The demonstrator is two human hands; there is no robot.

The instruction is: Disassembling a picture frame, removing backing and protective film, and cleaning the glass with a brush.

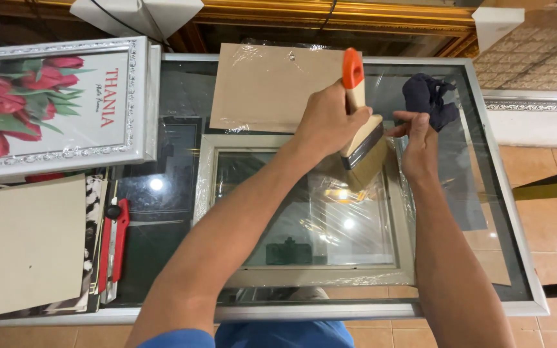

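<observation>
My left hand (327,122) grips a wide paintbrush (359,122) with a pale wooden handle and an orange tip. Its bristles point down at the top right corner of a light grey picture frame (304,277) that lies wrapped in clear plastic on the glass table. My right hand (418,143) holds a dark blue cloth (428,98) just right of the brush, fingertips pinched close to the brush's metal band.
A brown backing board (262,87) lies behind the frame. At the left stand a silver-framed tulip picture (53,106), a cardboard sheet (24,245) and a red utility knife (116,241). The glass table's metal rim (504,193) runs along the right, tiled floor beyond.
</observation>
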